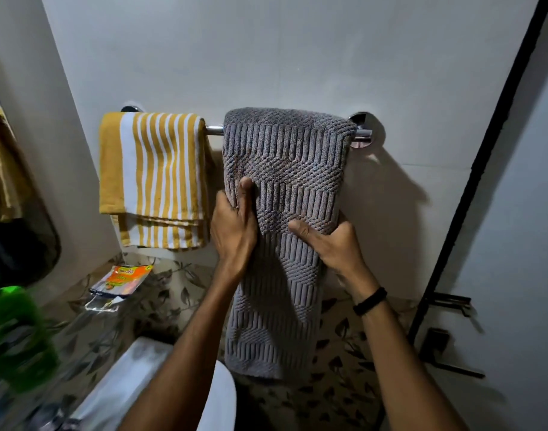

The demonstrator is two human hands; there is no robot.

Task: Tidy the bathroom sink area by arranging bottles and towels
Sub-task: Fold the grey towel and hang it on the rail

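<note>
A chrome rail [215, 129] ran across the white wall [266, 57], fixed at a round mount [364, 130] at its 3 o'clock end. Two towels hung over it.

The grey towel [285, 169] occupied the 3 o'clock half of the rail, draped over the bar and hanging well down toward 6 o'clock, its lower edge in front of the leaf-pattern tiles [173, 293]. The striped towel [154, 178], yellow and white, hung folded at the 9 o'clock half, just beside the grey towel with a short bare stretch of rail between them.

The left hand [234, 225] gripped the 9 o'clock edge of the grey towel, thumb on the front face and fingers wrapped behind the edge. The right hand [332, 244] gripped the 3 o'clock edge at about the same height, thumb on the front and fingers hidden behind the cloth. A black band [369, 301] sat on the right wrist.

At 8 o'clock from the towels, an orange packet [123, 279] hung against the tiles. A blurred green bottle [17, 334] stood at the far 8 o'clock edge of the view. A white fixture [216, 399] lay at 6 o'clock, below the forearms.
</note>
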